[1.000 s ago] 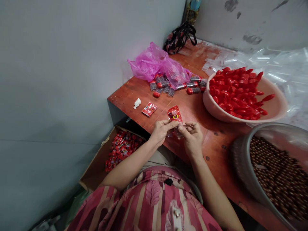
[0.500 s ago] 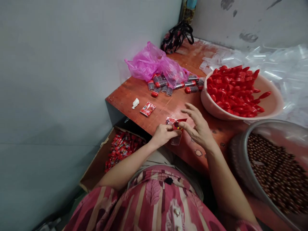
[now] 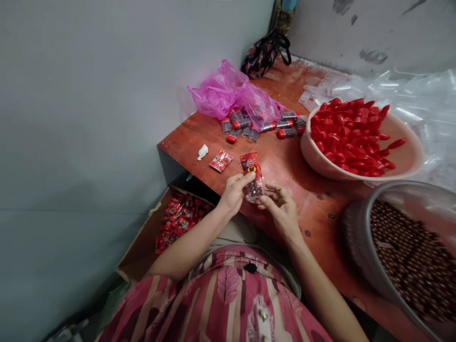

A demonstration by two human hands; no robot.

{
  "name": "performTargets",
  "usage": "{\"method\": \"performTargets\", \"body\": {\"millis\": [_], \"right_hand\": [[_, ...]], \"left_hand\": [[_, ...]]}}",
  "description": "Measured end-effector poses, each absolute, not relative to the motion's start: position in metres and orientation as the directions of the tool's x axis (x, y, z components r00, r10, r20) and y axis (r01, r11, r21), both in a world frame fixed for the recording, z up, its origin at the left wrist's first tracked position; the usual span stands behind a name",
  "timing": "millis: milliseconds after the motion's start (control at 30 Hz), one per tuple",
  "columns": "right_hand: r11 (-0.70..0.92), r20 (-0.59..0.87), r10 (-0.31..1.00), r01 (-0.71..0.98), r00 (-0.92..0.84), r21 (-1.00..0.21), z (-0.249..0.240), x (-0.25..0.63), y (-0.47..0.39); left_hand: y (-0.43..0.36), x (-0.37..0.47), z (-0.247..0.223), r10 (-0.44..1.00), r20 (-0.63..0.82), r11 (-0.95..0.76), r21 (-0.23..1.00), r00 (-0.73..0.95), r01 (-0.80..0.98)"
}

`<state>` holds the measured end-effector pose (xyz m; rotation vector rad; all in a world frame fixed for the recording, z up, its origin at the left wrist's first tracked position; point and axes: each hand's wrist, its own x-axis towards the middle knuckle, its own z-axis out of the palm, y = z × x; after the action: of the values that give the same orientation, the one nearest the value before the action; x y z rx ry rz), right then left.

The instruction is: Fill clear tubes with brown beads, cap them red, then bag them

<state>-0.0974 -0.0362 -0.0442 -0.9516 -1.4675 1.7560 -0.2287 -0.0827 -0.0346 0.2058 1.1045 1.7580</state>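
Observation:
My left hand (image 3: 232,194) grips a small red printed packet (image 3: 251,164) by its left side, thumb across the front. Dark brown balls show through the clear lower part of the packet. My right hand (image 3: 281,209) is at the lower right corner, fingers curled, with the thumb and a fingertip at the packet's edge. Left of the packet, a flat red printed packet (image 3: 221,161) lies on the table beside a crumpled white scrap (image 3: 203,152).
On the reddish table (image 3: 285,164) stand a pink bowl of red plastic pieces (image 3: 356,137) and a grey basin of brown balls (image 3: 409,256). Behind lie a pink plastic bag (image 3: 221,90), several red-capped containers (image 3: 287,133) and clear plastic pieces (image 3: 427,99). A carton (image 3: 142,242) holds red packets below.
The packet in my left hand has turned its printed front and brown balls into view. My right hand has come down from raised, spread fingers to the packet's lower corner.

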Motion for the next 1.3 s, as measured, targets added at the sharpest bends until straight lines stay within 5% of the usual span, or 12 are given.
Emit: {"method": "performTargets", "body": {"millis": [167, 533, 767, 967, 1067, 1133, 1200, 1300], "right_hand": [[-0.253, -0.202, 0.867, -0.054, -0.455, -0.966, -0.047, -0.100, -0.048], [-0.283, -0.192, 0.912, -0.216, -0.361, -0.935, -0.050, -0.107, -0.041], [-0.282, -0.185, 0.830, -0.110, -0.526, -0.953, -0.043, -0.114, -0.029], [-0.276, -0.193, 0.747, -0.032, -0.637, -0.961, -0.033, -0.108, -0.022], [-0.202, -0.169, 0.821, 0.000, -0.545, -0.979, -0.030, -0.097, -0.012], [-0.169, -0.160, 0.851, 0.027, -0.500, -0.985, -0.030, -0.091, -0.008], [-0.146, -0.153, 0.858, 0.053, -0.491, -0.988, -0.029, -0.088, -0.007], [-0.118, -0.142, 0.849, 0.078, -0.509, -0.990, -0.029, -0.088, -0.009]], "left_hand": [[-0.078, -0.223, -0.036, 0.829, -0.363, -0.087, 0.667, -0.425, -0.740], [-0.086, -0.211, -0.033, 0.882, -0.354, 0.036, 0.708, -0.311, -0.705], [-0.102, -0.217, -0.035, 0.861, -0.381, 0.008, 0.672, -0.337, -0.741], [-0.182, -0.227, -0.050, 0.541, -0.513, -0.271, 0.644, -0.667, -0.715], [-0.201, -0.225, -0.059, 0.470, -0.600, -0.114, 0.686, -0.648, -0.718], [-0.189, -0.224, -0.061, 0.552, -0.490, 0.048, 0.827, -0.675, -0.561], [-0.163, -0.228, -0.062, 0.692, -0.206, 0.120, 0.978, -0.691, -0.171], [-0.115, -0.240, -0.064, 0.847, 0.141, 0.125, 0.884, -0.512, 0.451]]}}
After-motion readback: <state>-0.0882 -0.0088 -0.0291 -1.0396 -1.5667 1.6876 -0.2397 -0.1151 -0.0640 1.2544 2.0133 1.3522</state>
